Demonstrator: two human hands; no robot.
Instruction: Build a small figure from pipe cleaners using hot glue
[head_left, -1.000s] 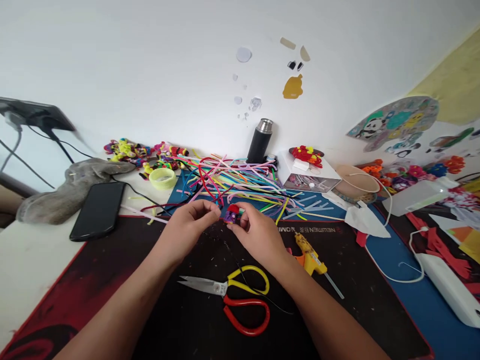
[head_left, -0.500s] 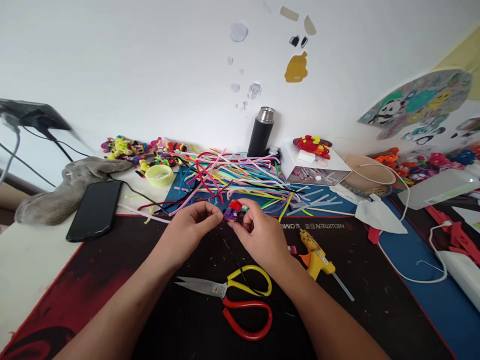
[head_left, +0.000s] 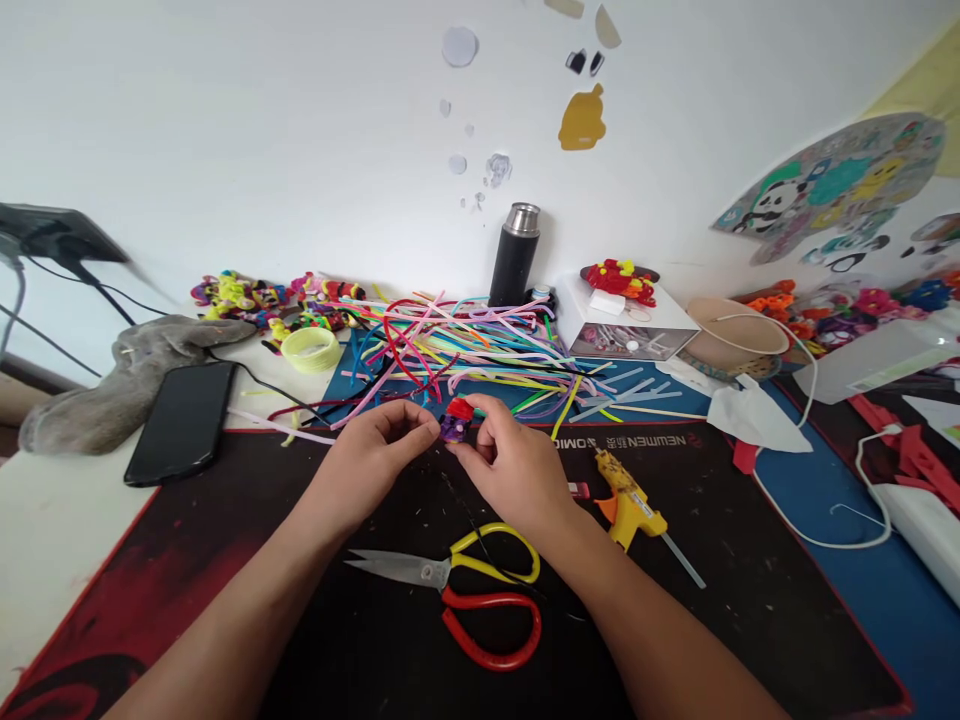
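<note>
Between the thumb and fingers of my right hand (head_left: pixel 517 465) is a small pipe-cleaner figure (head_left: pixel 455 428), purple with a red top and a bit of green. My left hand (head_left: pixel 386 445) is closed in a pinch at the figure's left side; whatever its fingertips hold is too small to make out. Below both hands lie the scissors (head_left: pixel 431 572), blades parted and pointing left, with one yellow and one red handle. A yellow glue gun (head_left: pixel 630 500) rests to the right of my right forearm, a clear glue stick poking out of its back.
Many coloured pipe cleaners (head_left: pixel 465 340) pile up behind my hands. A black thermos (head_left: pixel 515 258) stands by the wall, left of a white box (head_left: pixel 630 315). On the left are a phone (head_left: pixel 180 422), a tape roll (head_left: pixel 310 351) and a grey plush (head_left: pixel 139 380). A white cable (head_left: pixel 817 545) curves at right.
The view has shifted slightly, so everything sits a little further left and most things higher. Both hands stay at the figure, which looks slightly turned in my right fingers.
</note>
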